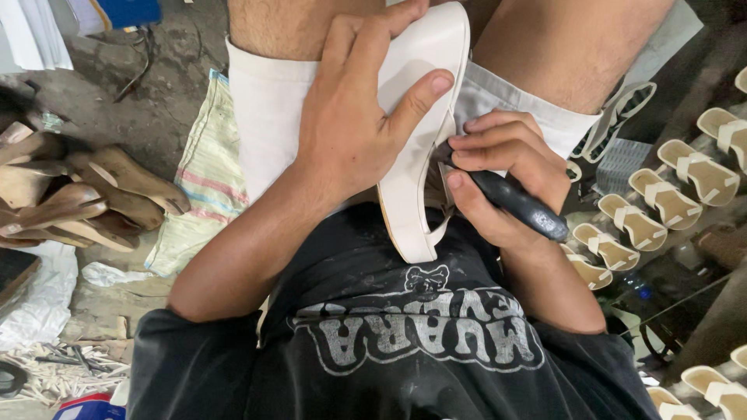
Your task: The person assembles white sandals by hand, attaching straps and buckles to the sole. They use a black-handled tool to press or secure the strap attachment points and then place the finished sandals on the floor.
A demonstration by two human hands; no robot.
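A white wedge sandal (416,140) lies sole-side up across my lap, between my knees in white shorts. My left hand (354,117) clamps it from the left, fingers over the sole and thumb pressed on its face. My right hand (506,175) grips a tool with a thick black handle (521,206). The tool's tip is pressed against the sandal's right edge near the strap and is hidden behind my fingers.
A row of cream sandals (661,198) stands on a rack at the right. A pile of wooden shoe lasts (78,198) lies on the floor at the left. A striped woven sack (204,175) is spread beside my left leg. White scraps (54,373) litter the lower left.
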